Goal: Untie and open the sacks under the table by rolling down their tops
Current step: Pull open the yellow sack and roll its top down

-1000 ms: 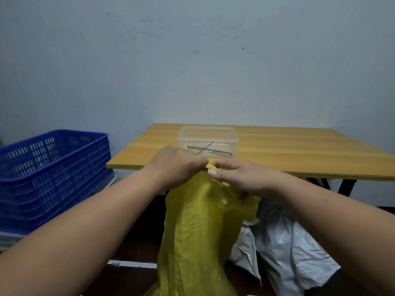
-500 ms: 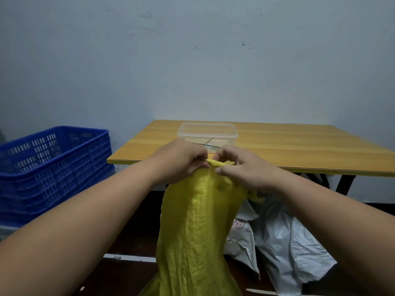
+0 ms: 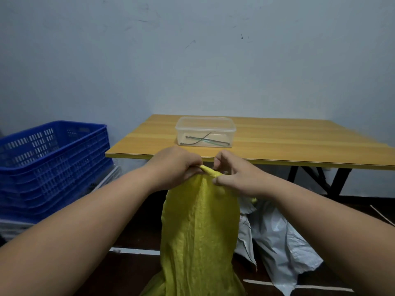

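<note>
Both hands, left hand (image 3: pixel 173 165) and right hand (image 3: pixel 239 176), pinch the yellow sack (image 3: pixel 201 231) top at 12 o'clock; tugging unevenly could tighten the tie.

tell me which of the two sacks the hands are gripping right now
The yellow sack. The left hand and right hand pinch its bunched top, while the white sack lies crumpled on the floor to its right, untouched.

Yellow sack (image 3: pixel 199 231) with a bumpy weave, blue crate (image 3: pixel 53 165) full of little holes, light brown striped tabletop (image 3: pixel 288 144), see-through box (image 3: pixel 205 131), white sack (image 3: pixel 282 246), pale blue wall (image 3: pixel 192 60)
</note>
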